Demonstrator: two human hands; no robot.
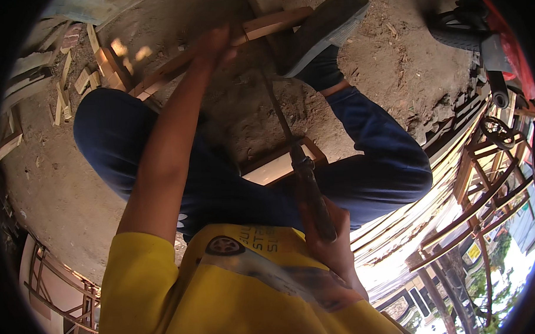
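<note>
A long reddish-brown wooden strip [277, 23] lies slantwise low over the ground. Its right end meets my shoe [327, 32], and a dark line crosses it right of my left hand. My left hand [213, 44], somewhat blurred, is closed around the strip's middle. In my right hand [334, 232], close to my shirt, is the dark handle of a hand saw [283, 122]. Its long narrow blade appears nearly edge-on and points away from me toward the strip. The teeth cannot be made out, and the blade's tip looks apart from the strip.
Between my bent legs lies a pale wooden piece with darker edges [279, 168]. Wood offcuts [87, 79] litter the dirt ground [50, 180] at far left. A black wheel [460, 28] stands at far right, with stacked timber [399, 221] and a wooden frame [480, 177] nearer.
</note>
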